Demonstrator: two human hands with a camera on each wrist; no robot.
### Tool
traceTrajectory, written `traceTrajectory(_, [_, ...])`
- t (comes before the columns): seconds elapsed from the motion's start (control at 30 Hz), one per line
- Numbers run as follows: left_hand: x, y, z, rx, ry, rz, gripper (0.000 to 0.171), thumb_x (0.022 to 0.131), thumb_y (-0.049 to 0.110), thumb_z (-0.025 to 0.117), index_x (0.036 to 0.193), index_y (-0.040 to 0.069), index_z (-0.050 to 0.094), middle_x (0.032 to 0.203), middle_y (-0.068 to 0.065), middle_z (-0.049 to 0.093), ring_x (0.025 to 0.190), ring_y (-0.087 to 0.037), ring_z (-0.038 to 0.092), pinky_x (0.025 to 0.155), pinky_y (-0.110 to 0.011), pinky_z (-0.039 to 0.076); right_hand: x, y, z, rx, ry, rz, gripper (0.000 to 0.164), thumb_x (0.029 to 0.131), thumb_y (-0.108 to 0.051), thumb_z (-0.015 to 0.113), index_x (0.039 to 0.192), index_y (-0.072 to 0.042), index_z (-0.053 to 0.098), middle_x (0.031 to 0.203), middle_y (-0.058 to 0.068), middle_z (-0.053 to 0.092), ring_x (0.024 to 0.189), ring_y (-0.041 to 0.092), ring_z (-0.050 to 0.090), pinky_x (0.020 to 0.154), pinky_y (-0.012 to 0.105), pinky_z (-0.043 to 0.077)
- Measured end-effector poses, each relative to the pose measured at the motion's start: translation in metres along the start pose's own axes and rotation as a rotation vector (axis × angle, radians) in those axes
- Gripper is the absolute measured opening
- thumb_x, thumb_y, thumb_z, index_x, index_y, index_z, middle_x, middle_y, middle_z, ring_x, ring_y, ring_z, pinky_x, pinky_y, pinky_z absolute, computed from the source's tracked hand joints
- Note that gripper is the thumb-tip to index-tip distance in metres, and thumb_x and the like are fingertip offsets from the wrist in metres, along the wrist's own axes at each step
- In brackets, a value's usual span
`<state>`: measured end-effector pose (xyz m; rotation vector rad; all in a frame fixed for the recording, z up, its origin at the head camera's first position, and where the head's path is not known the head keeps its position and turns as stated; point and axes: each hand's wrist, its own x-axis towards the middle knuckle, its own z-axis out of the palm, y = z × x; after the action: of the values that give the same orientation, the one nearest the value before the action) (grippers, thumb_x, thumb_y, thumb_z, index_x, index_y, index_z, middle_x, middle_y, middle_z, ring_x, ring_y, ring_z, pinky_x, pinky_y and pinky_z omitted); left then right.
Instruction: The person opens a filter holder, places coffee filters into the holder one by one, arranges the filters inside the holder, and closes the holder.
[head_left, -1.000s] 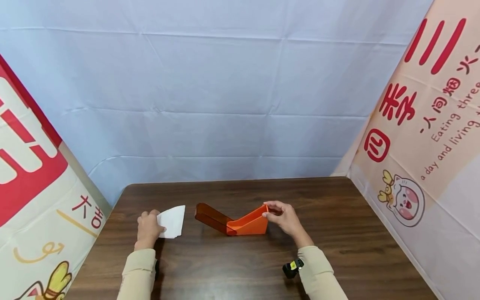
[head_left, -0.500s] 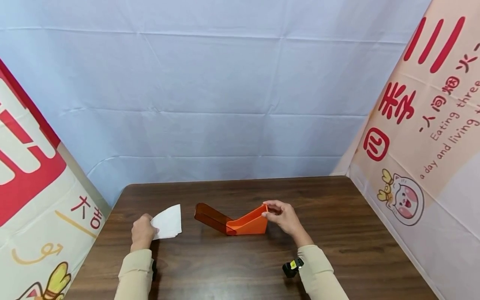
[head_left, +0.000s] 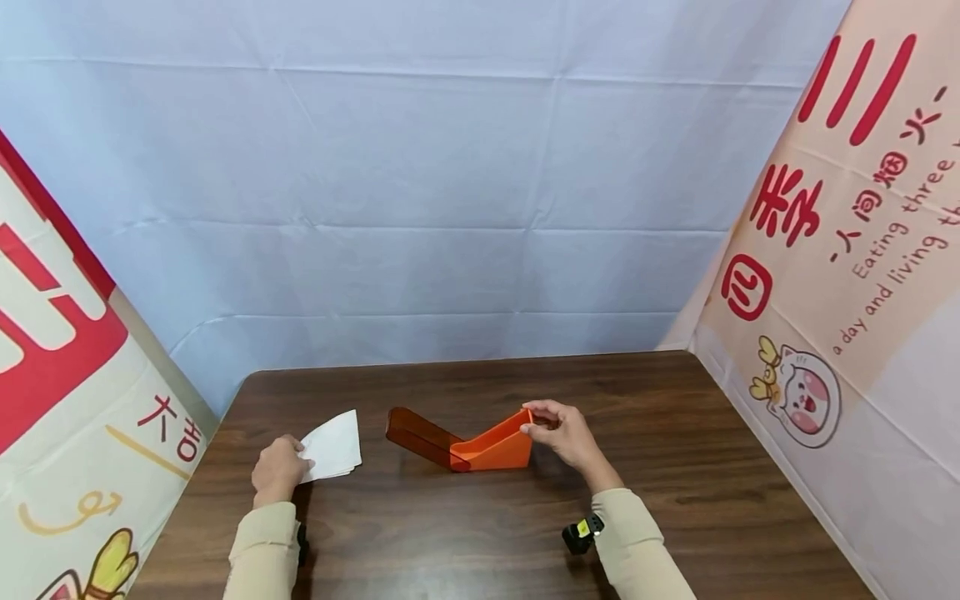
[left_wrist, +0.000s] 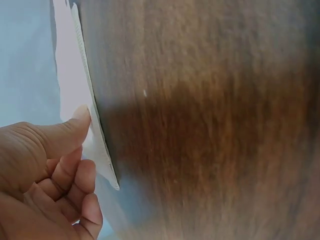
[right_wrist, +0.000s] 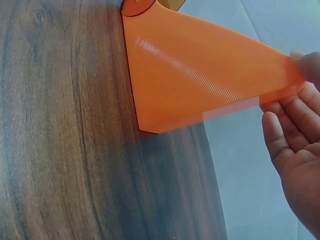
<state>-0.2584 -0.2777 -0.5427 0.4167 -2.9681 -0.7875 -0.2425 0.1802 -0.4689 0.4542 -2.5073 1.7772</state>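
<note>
My left hand (head_left: 279,471) pinches the near-left edge of some folded white paper napkins (head_left: 333,447), thumb on top; in the left wrist view the thin stack (left_wrist: 75,75) shows edge-on just over the wood. At the middle of the table stands an orange plastic box (head_left: 495,448) with a sloping top. Its see-through brown lid (head_left: 422,435) is swung open to the left on a hinge. My right hand (head_left: 564,433) holds the box's tall right end between thumb and fingers; the right wrist view shows the flat orange side (right_wrist: 200,70) and the fingers behind the end wall.
The dark wooden table (head_left: 450,550) has a pale cloth backdrop (head_left: 420,192) behind it. Printed banners (head_left: 847,275) hang at both sides. A small black camera (head_left: 581,533) is strapped to the right wrist.
My left hand has drawn the napkins a little to the left, away from the box, and its hold has shifted to their left edge. My right hand and the orange box stay put.
</note>
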Motion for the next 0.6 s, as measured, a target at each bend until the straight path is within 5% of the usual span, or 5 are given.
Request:
traceTrajectory(0.37, [-0.0011,-0.0068,-0.0069,0.001,-0.064,-0.047,0.03,0.076,0.021,0.075,0.087,-0.003,0.061,0.087,-0.024,0.06,0.078,-0.039,0.058,0.059,-0.05,0.046,0.0002,-0.0009,0.0002,0.016,-0.003,0.022,0.035,0.081,0.001,0.069,0.113,0.011,0.06,0.105,0.024,0.062,0.093,0.034,0.06,0.073,0.027,0.051])
traceTrajectory(0.6, [0.0002,-0.0081,-0.0063,0.016,-0.017,-0.058,0.017,0.082,0.019,0.067,0.08,0.003,0.064,0.088,-0.023,0.061,0.084,-0.044,0.058,0.062,-0.054,0.045,-0.0001,-0.0017,0.0005,0.013,0.001,0.014,0.035,0.081,0.001,0.069,0.113,0.011,0.059,0.104,0.024,0.063,0.092,0.035,0.06,0.073,0.026,0.051])
